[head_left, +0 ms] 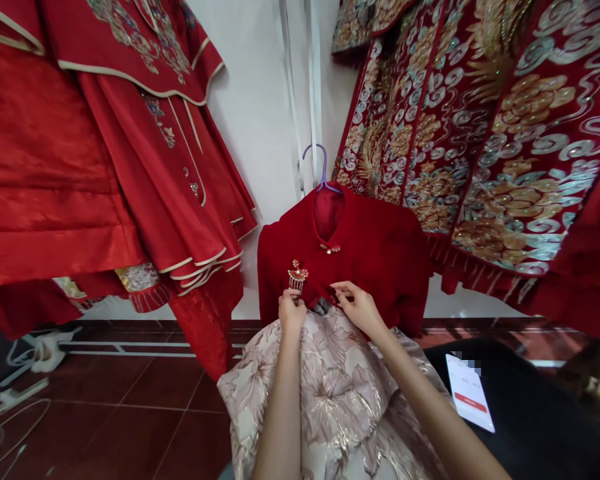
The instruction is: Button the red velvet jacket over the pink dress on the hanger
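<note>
A dark red velvet top (375, 227) hangs from a purple hanger (323, 167) in front of me, with a beaded clasp (330, 249) at its collar. On its chest sits a gold and red brooch (297, 275) with a beaded fringe. Just below that fringe, my left hand (291, 311) is closed, its fingertips pinching the red cloth. My right hand (359, 308) is also closed, thumb and forefinger brought together at the top's front; what they hold is too small to make out. Pale floral brocade (325, 387) lies beneath both forearms.
Embroidered red garments (155, 133) hang at the left, and a heavily sequinned one (460, 133) hangs at the right. A phone (469, 393) rests on a black seat (540, 407). White cables (20, 440) and light-coloured shoes (50, 352) are on the tiled floor at left.
</note>
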The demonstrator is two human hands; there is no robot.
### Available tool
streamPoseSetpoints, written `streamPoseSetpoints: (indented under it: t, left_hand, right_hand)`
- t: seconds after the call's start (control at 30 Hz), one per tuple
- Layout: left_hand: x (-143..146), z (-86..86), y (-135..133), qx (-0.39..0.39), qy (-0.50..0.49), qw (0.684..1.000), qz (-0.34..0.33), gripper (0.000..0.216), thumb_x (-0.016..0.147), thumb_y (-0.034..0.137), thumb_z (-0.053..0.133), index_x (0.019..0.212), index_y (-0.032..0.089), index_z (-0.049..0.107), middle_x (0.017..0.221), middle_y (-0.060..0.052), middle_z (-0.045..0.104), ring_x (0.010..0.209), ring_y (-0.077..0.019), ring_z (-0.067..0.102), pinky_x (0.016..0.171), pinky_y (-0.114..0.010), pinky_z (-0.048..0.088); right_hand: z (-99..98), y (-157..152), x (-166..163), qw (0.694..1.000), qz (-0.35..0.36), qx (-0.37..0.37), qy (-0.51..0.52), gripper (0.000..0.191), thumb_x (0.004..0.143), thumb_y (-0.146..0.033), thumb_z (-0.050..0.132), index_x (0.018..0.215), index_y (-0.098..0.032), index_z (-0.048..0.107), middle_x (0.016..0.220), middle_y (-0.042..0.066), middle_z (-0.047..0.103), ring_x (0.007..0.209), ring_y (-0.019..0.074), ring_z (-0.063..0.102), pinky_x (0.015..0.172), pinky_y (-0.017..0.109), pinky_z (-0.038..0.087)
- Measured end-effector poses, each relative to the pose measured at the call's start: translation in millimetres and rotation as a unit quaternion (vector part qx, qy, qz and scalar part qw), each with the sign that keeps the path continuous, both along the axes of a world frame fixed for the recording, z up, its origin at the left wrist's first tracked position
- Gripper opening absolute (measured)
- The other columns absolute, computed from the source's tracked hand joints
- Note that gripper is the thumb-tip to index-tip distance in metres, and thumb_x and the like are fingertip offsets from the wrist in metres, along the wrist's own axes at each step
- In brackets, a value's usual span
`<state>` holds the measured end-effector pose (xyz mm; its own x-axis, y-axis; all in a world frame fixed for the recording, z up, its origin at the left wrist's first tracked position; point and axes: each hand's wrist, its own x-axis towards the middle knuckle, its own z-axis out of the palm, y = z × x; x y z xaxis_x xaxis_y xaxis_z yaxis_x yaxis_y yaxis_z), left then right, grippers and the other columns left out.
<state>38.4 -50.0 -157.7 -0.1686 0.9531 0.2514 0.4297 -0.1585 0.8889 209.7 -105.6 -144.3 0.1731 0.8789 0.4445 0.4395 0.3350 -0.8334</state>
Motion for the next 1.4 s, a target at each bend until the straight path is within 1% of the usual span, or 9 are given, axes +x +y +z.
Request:
streamPoseSetpoints:
  t: [0.13,0.27,0.47,0.63,0.8,0.93,1.03,1.2,1.4]
  left_hand:
    - [3.0,-8.8,-19.2,0.017,0.024,1.000,0.000,0.020,0.076,0.003,0.051,0.087,0.017,0.061,0.092,-0.007,0.066,0.087,-0.0161,0.063,0.085,-0.029,0.046]
    - [5.7,-8.0,-25.9,0.012,0.006,1.000,0.003,0.025,0.074,0.005,0.055,0.096,0.015,0.059,0.096,-0.009,0.066,0.084,-0.0158,0.063,0.082,-0.029,0.047]
    - [6.9,-2.1,-30.4,0.046,0.018,0.997,-0.056,0.040,0.073,0.008,0.056,0.111,0.022,0.058,0.103,-0.005,0.065,0.071,-0.0122,0.061,0.075,-0.026,0.047]
    - [3.9,0.5,-35.0,0.098,0.015,0.994,-0.050,0.029,0.077,0.015,0.056,0.104,0.023,0.063,0.092,-0.003,0.061,0.062,-0.0094,0.055,0.065,-0.022,0.045]
    - [-3.2,0.7,-33.9,0.139,-0.033,0.989,-0.025,0.037,0.079,0.018,0.054,0.116,0.022,0.056,0.090,-0.002,0.058,0.060,-0.0088,0.053,0.064,-0.021,0.045]
    - [-3.5,2.7,-33.9,0.094,0.048,0.991,-0.083,0.037,0.080,0.017,0.052,0.114,0.027,0.063,0.089,-0.003,0.061,0.071,-0.0137,0.059,0.069,-0.024,0.044]
    - [-3.4,3.0,-33.9,0.050,0.054,0.995,-0.063,0.047,0.078,0.019,0.056,0.125,0.026,0.057,0.086,-0.003,0.066,0.075,-0.0172,0.062,0.072,-0.025,0.043]
    - [-6.8,-6.7,-20.6,0.008,-0.039,0.999,0.004,0.070,0.072,0.018,0.064,0.137,0.018,0.039,0.082,-0.002,0.069,0.065,-0.0149,0.062,0.071,-0.026,0.045]
    - [13.0,-15.7,6.1,-0.063,-0.225,0.972,-0.011,0.038,0.077,0.012,0.056,0.114,0.014,0.046,0.097,-0.008,0.065,0.067,-0.0108,0.065,0.059,-0.021,0.048]
  right_hand:
    - [-26.6,0.3,-6.1,1.000,0.016,0.009,0.012,0.032,0.084,-0.026,0.048,0.114,-0.016,0.055,0.113,0.012,0.061,0.095,0.0175,0.063,0.079,0.033,0.054]
    - [-35.3,-6.7,-7.6,0.996,0.067,-0.012,0.057,0.033,0.084,-0.034,0.052,0.111,-0.016,0.056,0.097,0.007,0.063,0.076,0.0128,0.061,0.071,0.028,0.051]
    - [-28.6,-17.7,-3.8,0.995,0.079,-0.030,0.056,0.026,0.078,-0.039,0.062,0.093,-0.017,0.061,0.081,0.003,0.065,0.070,0.0137,0.061,0.063,0.024,0.048]
    - [-16.8,-21.9,4.2,0.997,0.036,-0.012,0.069,0.026,0.078,-0.042,0.062,0.089,-0.018,0.063,0.081,0.005,0.067,0.071,0.0152,0.062,0.065,0.027,0.050]
    - [-6.1,-26.7,9.3,0.997,0.037,-0.010,0.062,0.024,0.078,-0.042,0.063,0.084,-0.019,0.063,0.081,0.004,0.067,0.068,0.0138,0.060,0.063,0.024,0.049]
    - [-1.3,-29.6,8.2,0.997,0.047,-0.007,0.058,0.024,0.079,-0.042,0.062,0.084,-0.019,0.063,0.084,0.005,0.066,0.069,0.0140,0.060,0.058,0.023,0.048]
    - [0.7,-31.2,8.5,0.997,0.055,-0.008,0.058,0.025,0.079,-0.044,0.061,0.083,-0.019,0.064,0.084,0.005,0.066,0.070,0.0142,0.060,0.056,0.023,0.048]
    - [0.8,-31.9,10.0,0.996,0.056,-0.020,0.070,0.027,0.078,-0.045,0.061,0.084,-0.019,0.064,0.083,0.006,0.066,0.068,0.0145,0.059,0.052,0.022,0.048]
    - [9.2,-37.8,6.8,0.994,0.070,-0.054,0.059,0.024,0.077,-0.041,0.063,0.088,-0.019,0.066,0.086,0.006,0.069,0.073,0.0162,0.064,0.058,0.025,0.051]
